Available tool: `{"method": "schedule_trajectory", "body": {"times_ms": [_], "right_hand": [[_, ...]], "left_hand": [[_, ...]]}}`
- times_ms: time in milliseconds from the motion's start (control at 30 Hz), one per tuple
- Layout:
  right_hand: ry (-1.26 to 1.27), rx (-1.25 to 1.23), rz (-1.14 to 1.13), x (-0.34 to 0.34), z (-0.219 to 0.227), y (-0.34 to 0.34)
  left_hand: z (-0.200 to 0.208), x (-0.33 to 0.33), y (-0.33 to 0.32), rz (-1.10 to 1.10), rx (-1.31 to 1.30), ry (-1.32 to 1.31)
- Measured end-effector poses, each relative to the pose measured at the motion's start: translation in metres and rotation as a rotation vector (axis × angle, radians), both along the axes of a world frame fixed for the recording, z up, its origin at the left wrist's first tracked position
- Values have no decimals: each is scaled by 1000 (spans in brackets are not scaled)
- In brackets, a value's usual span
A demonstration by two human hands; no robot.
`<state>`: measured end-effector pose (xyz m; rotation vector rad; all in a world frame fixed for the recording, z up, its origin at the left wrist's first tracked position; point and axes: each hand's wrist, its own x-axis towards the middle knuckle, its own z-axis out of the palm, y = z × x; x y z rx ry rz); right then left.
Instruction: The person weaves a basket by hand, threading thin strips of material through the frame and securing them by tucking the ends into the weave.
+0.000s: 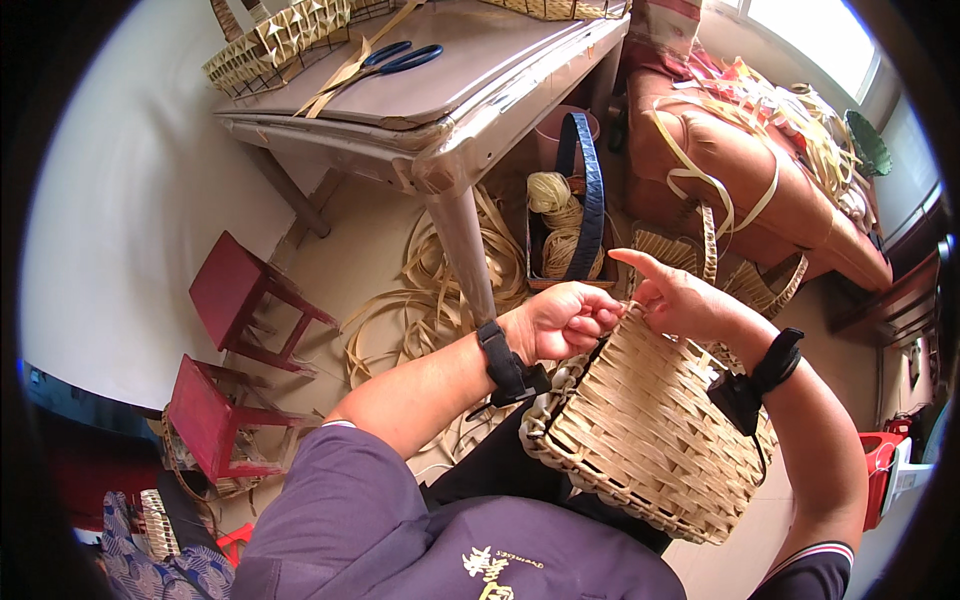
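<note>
Your left hand (570, 322) curls in beside your right hand (683, 302), the two nearly meeting at the far corner of the basket (650, 430), which lies just below them, over your lap. Your right forefinger points outward; whether either hand is clamped on a strip or the rim, I cannot tell. To work that corner well, steady the edge with one hand and draw each strip snug with the other, without warping the weave. Your fingers hide the contact point, the black wrist device (738, 400) near your right hand covers some weave, and the basket's inside is out of sight.
</note>
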<state>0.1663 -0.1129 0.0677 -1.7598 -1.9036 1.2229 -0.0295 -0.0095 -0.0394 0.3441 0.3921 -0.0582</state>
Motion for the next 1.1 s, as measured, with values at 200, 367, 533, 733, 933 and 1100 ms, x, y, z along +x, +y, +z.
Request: {"method": "schedule_trajectory", "body": {"times_ms": [200,367,533,733,933,1100], "right_hand": [[431,-233,-310,15,-19,-2],[391,-168,-334,9,-17,-3],[442,-111,-466,7,-18,-11],[563,-133,-589,3,-21,-11],[24,173,-299,-8,-14,-13],[-378,580,-62,-14,-21,-17]], "left_hand": [[-3,6,-4,9,-72,-23],[-1,7,-7,43,-121,26],[0,9,-11,67,-138,29],[3,8,-13,63,-166,28],[10,8,-16,54,-147,60],[5,5,-14,41,-88,25]]}}
